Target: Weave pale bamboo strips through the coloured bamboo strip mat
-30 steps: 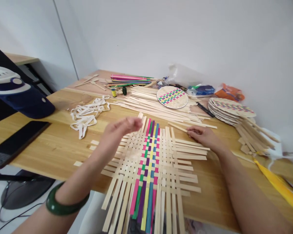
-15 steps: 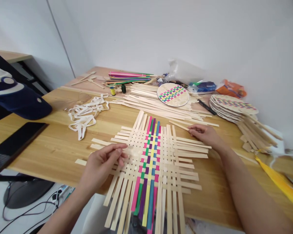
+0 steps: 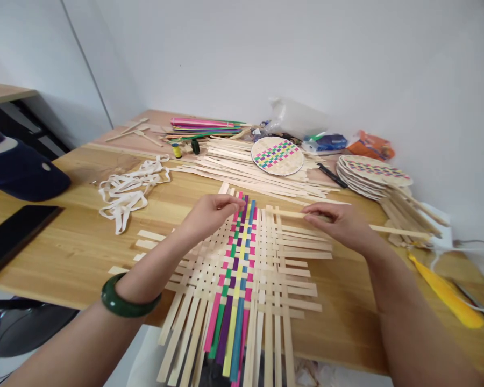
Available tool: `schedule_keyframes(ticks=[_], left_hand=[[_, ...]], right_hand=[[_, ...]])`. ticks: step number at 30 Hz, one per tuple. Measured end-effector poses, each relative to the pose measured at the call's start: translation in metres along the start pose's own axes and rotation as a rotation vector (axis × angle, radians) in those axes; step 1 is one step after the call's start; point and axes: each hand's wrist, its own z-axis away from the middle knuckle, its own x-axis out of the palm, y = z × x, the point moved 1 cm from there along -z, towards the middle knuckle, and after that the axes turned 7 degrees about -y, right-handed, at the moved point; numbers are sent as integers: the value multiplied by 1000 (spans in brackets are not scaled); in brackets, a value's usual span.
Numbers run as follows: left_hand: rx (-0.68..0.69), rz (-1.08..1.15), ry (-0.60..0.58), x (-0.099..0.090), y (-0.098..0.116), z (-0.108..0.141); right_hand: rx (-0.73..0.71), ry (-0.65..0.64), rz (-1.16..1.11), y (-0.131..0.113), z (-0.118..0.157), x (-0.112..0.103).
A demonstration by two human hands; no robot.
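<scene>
The woven mat of flat bamboo-like strips (image 3: 210,263) lies on the table in front of me, its loose strip ends fanning out on all sides. Pink, green, purple, yellow and blue strips (image 3: 236,263) run lengthwise through its middle. My left hand (image 3: 215,215) is over the mat's far part, thumb and fingers closed together at the far ends of the coloured strips; whatever lies between the fingertips is hidden. My right hand (image 3: 333,220) pinches a pale loose strip (image 3: 399,231), which passes through the hand and reaches left to the mat's far right corner.
Behind the mat lie loose pale strips (image 3: 226,169) and a finished round woven fan (image 3: 277,156). At right are stacked fans (image 3: 371,172) and a yellow tassel (image 3: 447,290). White ribbon (image 3: 123,196), a black phone-like slab (image 3: 18,236) and thread spools (image 3: 176,150) are left.
My left hand has moved from the mat's left side to the far ends of the coloured strips. The strip in my right hand now extends left to the mat. The view has shifted slightly.
</scene>
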Motion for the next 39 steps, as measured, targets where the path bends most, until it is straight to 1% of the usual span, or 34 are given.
schedule_keyframes(ticks=[3, 5, 7, 9, 11, 13, 15, 18, 20, 22, 27, 31, 33, 36, 37, 39], left_hand=[[-24, 58, -9, 13, 3, -19], [-13, -38, 7, 25, 5, -27], [54, -215, 29, 38, 5, -34], [166, -366, 38, 51, 3, -41], [243, -440, 4, 60, -2, -48], [248, -453, -47, 65, -6, -55], [213, -473, -75, 67, -7, -62], [146, -541, -77, 67, -2, -69], [123, -559, -80, 67, 2, -71], [130, -539, -89, 68, 3, -72], [105, -403, -131, 61, 0, -72], [75, -385, -150, 56, -1, -70], [71, -405, -139, 57, -2, -70], [100, -467, -116, 60, -1, -71], [107, -486, -112, 61, -1, -72], [96, -492, -112, 62, 1, -72]], right_hand=[[0, -91, 99, -4, 4, 1], [20, -105, 158, -3, 5, 0], [38, -79, 191, 0, 6, -2], [58, -41, 219, 2, 7, -5], [71, -8, 262, 4, 8, -10], [84, 13, 321, 5, 10, -14], [106, 23, 386, 7, 11, -18], [138, 14, 430, 10, 11, -19], [125, -9, 393, 13, 10, -17], [98, -44, 330, 15, 8, -14], [55, -100, 202, 15, 3, -7], [78, -132, 155, 15, 2, -7], [103, -85, 188, 18, 2, -10], [99, 64, 236, 20, 2, -13], [85, 92, 234, 20, 2, -14], [51, 84, 211, 17, 3, -11]])
